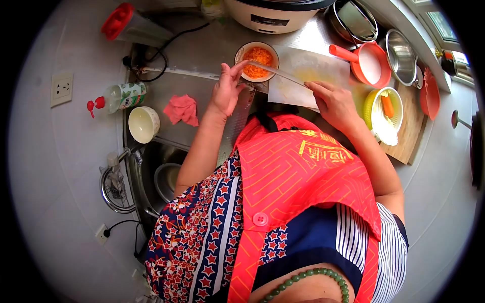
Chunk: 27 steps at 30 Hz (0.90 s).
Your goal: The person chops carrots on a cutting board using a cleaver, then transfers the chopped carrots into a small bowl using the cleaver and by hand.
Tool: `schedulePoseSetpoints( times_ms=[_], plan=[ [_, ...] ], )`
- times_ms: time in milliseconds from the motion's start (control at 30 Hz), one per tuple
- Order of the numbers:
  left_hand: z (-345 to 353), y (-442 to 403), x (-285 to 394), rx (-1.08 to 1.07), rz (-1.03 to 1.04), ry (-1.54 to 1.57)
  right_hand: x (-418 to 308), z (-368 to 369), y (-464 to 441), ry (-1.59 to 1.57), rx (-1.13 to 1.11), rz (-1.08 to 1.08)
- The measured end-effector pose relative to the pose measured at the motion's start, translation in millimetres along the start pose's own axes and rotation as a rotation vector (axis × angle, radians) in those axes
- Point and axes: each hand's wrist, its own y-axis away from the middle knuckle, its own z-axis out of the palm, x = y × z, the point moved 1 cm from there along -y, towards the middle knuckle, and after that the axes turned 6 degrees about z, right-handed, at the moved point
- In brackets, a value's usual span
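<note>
My right hand is closed on one end of a long thin utensil, perhaps a knife seen edge-on. Its other end reaches over a bowl of shredded orange food. There my left hand has its fingers spread, with a fingertip at or very near the utensil's far end. Beneath the utensil and right hand lies a flat whitish board with yellowish stains, just right of the bowl.
Rightward are a red-handled pan, metal bowl, yellow basket with a carrot piece, and wooden board. Leftward are a pink cloth, cream bowl, soap bottle and sink. A cooker stands behind.
</note>
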Motion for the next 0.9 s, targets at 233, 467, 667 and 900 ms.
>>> schedulePoseSetpoints(
  times_ms=[233,467,667,900],
  plan=[
    [13.4,9.4,43.6,-0.365,0.354,-0.562,7.5,-6.0,3.7,0.205,0.003,-0.22],
    [13.2,-14.4,17.4,-0.508,0.361,-0.923,4.5,-15.1,2.9,0.308,0.03,-0.274],
    [3.7,-42.8,4.2,-0.33,0.464,-1.139,11.0,-14.2,6.9,0.323,0.051,-0.285],
    [26.8,-43.4,10.0,-0.519,0.531,-1.298,9.9,-17.7,6.3,0.35,0.037,-0.258]
  ],
)
